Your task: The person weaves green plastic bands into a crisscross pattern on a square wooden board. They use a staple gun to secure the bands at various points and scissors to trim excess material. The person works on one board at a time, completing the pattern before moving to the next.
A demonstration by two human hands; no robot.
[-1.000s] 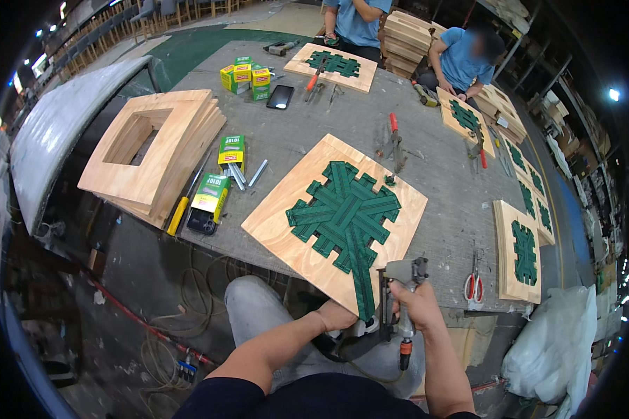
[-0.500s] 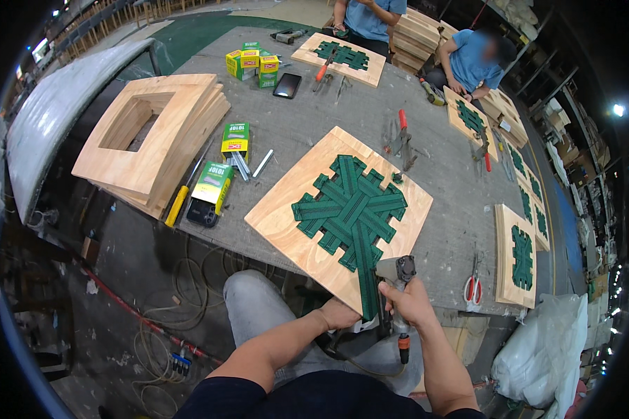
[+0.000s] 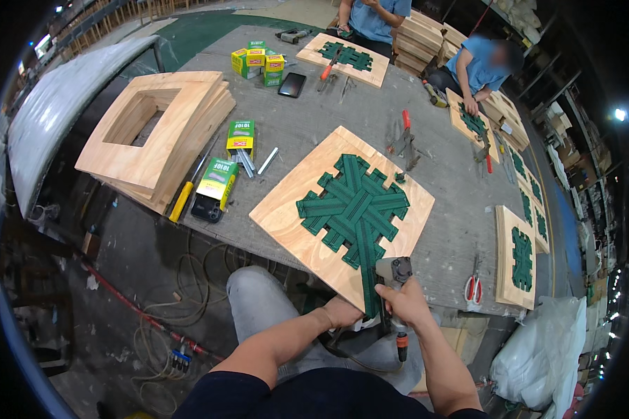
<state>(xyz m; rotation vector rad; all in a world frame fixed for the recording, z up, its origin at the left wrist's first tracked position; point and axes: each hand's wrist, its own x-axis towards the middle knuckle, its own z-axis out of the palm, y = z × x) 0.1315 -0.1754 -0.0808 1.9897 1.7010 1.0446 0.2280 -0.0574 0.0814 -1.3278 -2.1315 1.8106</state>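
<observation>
A square wooden panel (image 3: 281, 211) lies tilted toward me over the table's near edge. Dark green webbing straps (image 3: 355, 206) criss-cross over its middle, and one long strap (image 3: 370, 286) runs down to the near corner. My right hand (image 3: 409, 302) is closed round the grip of a grey pneumatic staple gun (image 3: 395, 269), whose head is beside the long strap near the panel's lower right edge. An orange hose fitting (image 3: 402, 341) hangs below its handle. My left hand (image 3: 342, 312) is at the panel's near corner, beside the strap's end; its fingers are hidden.
Wooden frames (image 3: 129, 150) are stacked at left, near staple boxes (image 3: 218, 179) and a yellow-handled tool (image 3: 182, 201). Red-handled pliers (image 3: 406, 122) lie beyond the panel; scissors (image 3: 474, 288) and strapped panels (image 3: 516, 255) are at right. Two people in blue work across the table (image 3: 258, 115).
The view has shifted slightly, and both my hands keep nearly the same places at the panel with the staple gun. Across the table, the right-hand person's hand has moved over their panel.
</observation>
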